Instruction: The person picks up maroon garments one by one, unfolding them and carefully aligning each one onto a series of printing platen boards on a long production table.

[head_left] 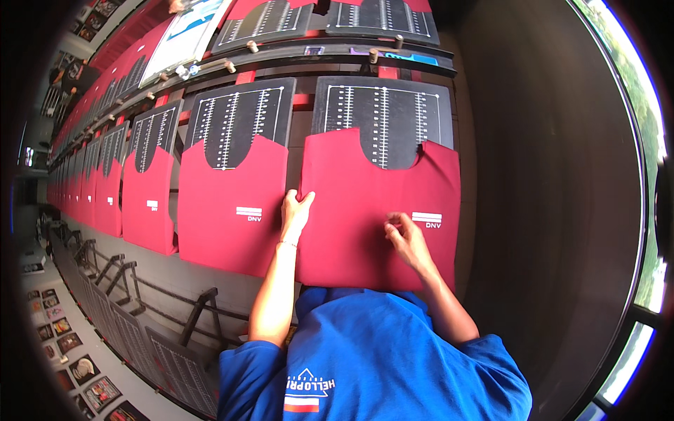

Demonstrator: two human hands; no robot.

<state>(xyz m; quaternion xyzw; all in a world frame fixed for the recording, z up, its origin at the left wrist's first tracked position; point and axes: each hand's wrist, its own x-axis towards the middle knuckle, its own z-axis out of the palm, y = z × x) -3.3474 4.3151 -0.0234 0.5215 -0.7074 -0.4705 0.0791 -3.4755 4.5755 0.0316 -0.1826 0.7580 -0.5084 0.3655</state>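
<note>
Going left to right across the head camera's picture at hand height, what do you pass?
Row of red shirts on boards → neighbouring red shirt → left hand → red shirt being handled → right hand → white chest print → dark wall.

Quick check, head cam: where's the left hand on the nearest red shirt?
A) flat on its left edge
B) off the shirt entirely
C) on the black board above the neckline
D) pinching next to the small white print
A: the left hand lies flat on the left edge of the red shirt, while the right hand pinches fabric beside the white print.
</note>
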